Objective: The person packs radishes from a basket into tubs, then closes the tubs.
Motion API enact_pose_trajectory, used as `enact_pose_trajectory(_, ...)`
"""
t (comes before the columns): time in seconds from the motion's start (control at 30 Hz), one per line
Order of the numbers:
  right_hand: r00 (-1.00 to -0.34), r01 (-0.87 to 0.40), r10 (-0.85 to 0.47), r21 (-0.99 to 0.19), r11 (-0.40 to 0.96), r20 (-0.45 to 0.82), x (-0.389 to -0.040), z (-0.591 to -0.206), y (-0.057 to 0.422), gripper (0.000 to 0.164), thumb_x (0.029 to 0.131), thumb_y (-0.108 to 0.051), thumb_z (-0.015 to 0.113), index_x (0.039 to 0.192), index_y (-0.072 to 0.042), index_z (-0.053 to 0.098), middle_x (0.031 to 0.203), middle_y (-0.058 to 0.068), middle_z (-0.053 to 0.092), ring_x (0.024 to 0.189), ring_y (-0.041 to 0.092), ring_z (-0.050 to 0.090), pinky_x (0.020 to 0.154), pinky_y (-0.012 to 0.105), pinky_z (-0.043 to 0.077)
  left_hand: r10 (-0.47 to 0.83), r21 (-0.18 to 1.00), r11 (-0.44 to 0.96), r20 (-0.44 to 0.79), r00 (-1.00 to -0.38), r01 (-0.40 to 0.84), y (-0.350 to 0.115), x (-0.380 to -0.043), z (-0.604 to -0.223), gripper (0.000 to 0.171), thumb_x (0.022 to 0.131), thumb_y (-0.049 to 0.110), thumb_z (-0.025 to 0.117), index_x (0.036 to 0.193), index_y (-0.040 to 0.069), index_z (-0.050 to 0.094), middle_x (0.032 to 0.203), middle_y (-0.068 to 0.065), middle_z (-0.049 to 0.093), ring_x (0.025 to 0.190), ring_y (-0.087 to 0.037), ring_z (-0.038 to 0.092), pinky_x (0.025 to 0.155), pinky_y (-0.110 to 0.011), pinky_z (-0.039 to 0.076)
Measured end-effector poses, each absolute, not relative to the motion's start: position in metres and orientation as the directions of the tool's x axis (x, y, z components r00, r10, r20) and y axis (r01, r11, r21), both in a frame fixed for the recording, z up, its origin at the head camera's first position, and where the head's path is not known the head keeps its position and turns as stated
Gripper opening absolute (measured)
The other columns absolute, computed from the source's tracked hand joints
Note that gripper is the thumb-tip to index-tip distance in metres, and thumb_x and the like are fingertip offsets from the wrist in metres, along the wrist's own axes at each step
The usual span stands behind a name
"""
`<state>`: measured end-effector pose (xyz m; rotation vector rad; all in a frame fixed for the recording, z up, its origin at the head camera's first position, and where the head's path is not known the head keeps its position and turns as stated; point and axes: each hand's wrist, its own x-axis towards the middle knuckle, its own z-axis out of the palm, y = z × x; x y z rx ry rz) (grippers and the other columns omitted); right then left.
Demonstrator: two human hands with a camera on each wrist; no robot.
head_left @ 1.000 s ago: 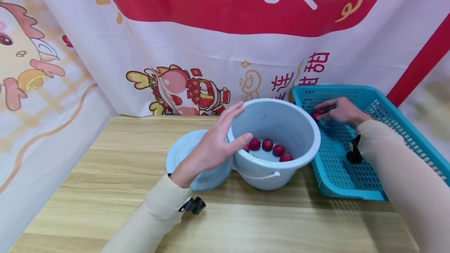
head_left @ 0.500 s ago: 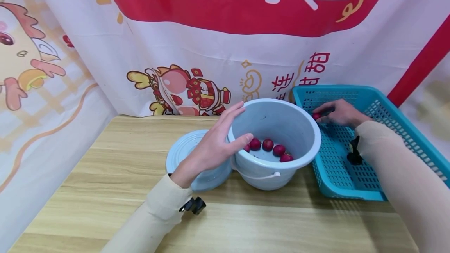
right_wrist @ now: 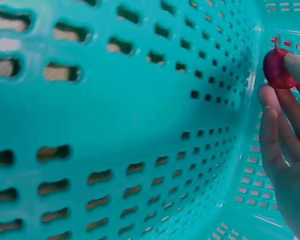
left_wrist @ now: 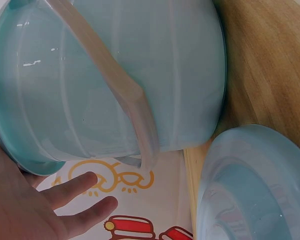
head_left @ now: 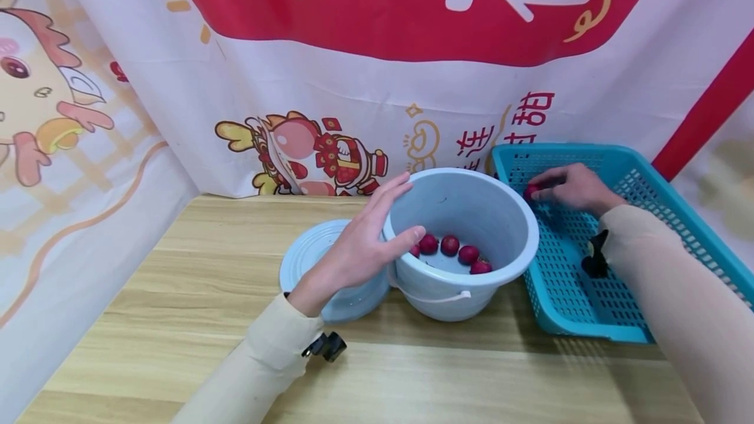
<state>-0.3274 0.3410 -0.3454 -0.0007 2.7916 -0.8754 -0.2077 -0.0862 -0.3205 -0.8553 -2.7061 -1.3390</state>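
Note:
In the head view my right hand (head_left: 574, 187) reaches into the far left part of a blue basket (head_left: 615, 331). It pinches a red radish (right_wrist: 277, 70) between thumb and fingers near the basket wall; a thin root shows in the right wrist view. My left hand (head_left: 365, 250) rests at the left rim of a light blue bucket (head_left: 528, 241). Its thumb lies over the rim, and its fingers are spread and nearly straight beside the bucket. Several radishes (head_left: 450, 245) lie on the bucket's bottom, with its near left part hidden by the hand and rim.
A round light blue lid (head_left: 306, 244) lies on the wooden table (head_left: 177, 319), left of the bucket and partly under my left forearm. The bucket's handle (left_wrist: 132, 95) hangs down its side. A printed cloth (head_left: 330, 77) hangs behind the table.
The right hand has stayed in the same corner of the basket, its fingers now drawn together on the radish. My left hand, the bucket and its radishes stay put.

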Motion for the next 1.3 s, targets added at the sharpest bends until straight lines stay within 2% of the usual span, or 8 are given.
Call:
enact_pose_trajectory(0.43, -0.992, 0.078, -0.01, -0.681, 0.728, -0.124, -0.32, -0.326, 0.339, 0.067, 0.104, -0.048, 0.064, 0.156, -0.008, 0.051, 0.157, 0.027, 0.05, 0.138, 0.047, 0.046, 0.106, 0.062, 0.056, 0.469, 0.734, 0.485, 0.241, -0.85, 0.476, -0.086, -0.207, -0.321, 0.079, 0.098, 0.056, 0.058, 0.168, 0.028, 0.031, 0.176, 0.021, 0.016, 0.162, -0.02, 0.027, 0.122, -0.072, 0.035)
enact_pose_trajectory(0.57, -0.996, 0.069, 0.004, -0.705, 0.706, -0.094, -0.315, -0.317, 0.337, 0.071, 0.103, -0.053, 0.063, 0.157, -0.008, 0.05, 0.159, 0.026, 0.048, 0.137, 0.046, 0.049, 0.095, 0.046, 0.061, 0.469, 0.736, 0.482, 0.241, -0.85, 0.475, -0.086, -0.206, -0.321, 0.079, 0.098, 0.055, 0.058, 0.168, 0.028, 0.031, 0.176, 0.021, 0.017, 0.162, -0.02, 0.028, 0.122, -0.072, 0.035)
enact_pose_trajectory(0.67, -0.998, 0.052, 0.008, -0.719, 0.693, -0.065, -0.312, -0.313, 0.337, 0.072, 0.103, -0.054, 0.061, 0.158, -0.009, 0.049, 0.158, 0.025, 0.049, 0.137, 0.043, 0.049, 0.085, 0.029, 0.058, 0.469, 0.737, 0.482, 0.239, -0.85, 0.473, -0.085, -0.206, -0.321, 0.079, 0.098, 0.055, 0.058, 0.168, 0.029, 0.03, 0.176, 0.02, 0.017, 0.162, -0.02, 0.027, 0.122, -0.072, 0.035)
enact_pose_trajectory(0.73, -0.999, 0.042, 0.015, -0.732, 0.68, -0.044, -0.311, -0.31, 0.336, 0.073, 0.103, -0.055, 0.061, 0.158, -0.01, 0.049, 0.158, 0.024, 0.05, 0.136, 0.039, 0.049, 0.082, 0.024, 0.056, 0.468, 0.737, 0.484, 0.237, -0.851, 0.472, -0.086, -0.206, -0.321, 0.079, 0.099, 0.056, 0.058, 0.168, 0.029, 0.03, 0.176, 0.021, 0.017, 0.162, -0.02, 0.028, 0.122, -0.072, 0.035)
enact_pose_trajectory(0.9, -0.999, 0.014, 0.041, -0.754, 0.657, 0.017, -0.309, -0.305, 0.332, 0.075, 0.1, -0.058, 0.064, 0.158, -0.014, 0.051, 0.154, 0.012, 0.055, 0.129, 0.025, 0.053, 0.081, 0.019, 0.057, 0.467, 0.738, 0.486, 0.234, -0.853, 0.469, -0.086, -0.206, -0.32, 0.079, 0.099, 0.056, 0.058, 0.168, 0.03, 0.03, 0.176, 0.022, 0.016, 0.162, -0.021, 0.028, 0.121, -0.073, 0.035)
enact_pose_trajectory(1.03, -0.997, -0.005, 0.053, -0.771, 0.637, 0.051, -0.307, -0.3, 0.329, 0.072, 0.098, -0.059, 0.066, 0.155, -0.016, 0.055, 0.134, -0.009, 0.064, 0.119, 0.017, 0.057, 0.079, 0.016, 0.058, 0.467, 0.738, 0.486, 0.235, -0.853, 0.469, -0.087, -0.206, -0.321, 0.079, 0.098, 0.056, 0.058, 0.168, 0.029, 0.03, 0.176, 0.022, 0.016, 0.162, -0.02, 0.028, 0.121, -0.072, 0.035)
enact_pose_trajectory(1.13, -0.995, -0.022, 0.066, -0.788, 0.615, 0.079, -0.306, -0.296, 0.329, 0.07, 0.098, -0.058, 0.067, 0.153, -0.016, 0.057, 0.121, -0.023, 0.061, 0.112, 0.012, 0.058, 0.077, 0.016, 0.057, 0.469, 0.737, 0.484, 0.236, -0.851, 0.472, -0.087, -0.206, -0.321, 0.08, 0.098, 0.056, 0.058, 0.168, 0.029, 0.03, 0.176, 0.022, 0.016, 0.162, -0.02, 0.028, 0.121, -0.072, 0.036)
enact_pose_trajectory(1.3, -0.986, -0.074, 0.081, -0.807, 0.587, 0.149, -0.3, -0.29, 0.324, 0.067, 0.097, -0.055, 0.07, 0.15, -0.016, 0.06, 0.116, -0.029, 0.062, 0.106, 0.007, 0.061, 0.076, 0.015, 0.058, 0.47, 0.735, 0.485, 0.237, -0.85, 0.473, -0.086, -0.206, -0.32, 0.08, 0.099, 0.055, 0.058, 0.168, 0.029, 0.03, 0.176, 0.02, 0.016, 0.162, -0.021, 0.029, 0.121, -0.071, 0.036)
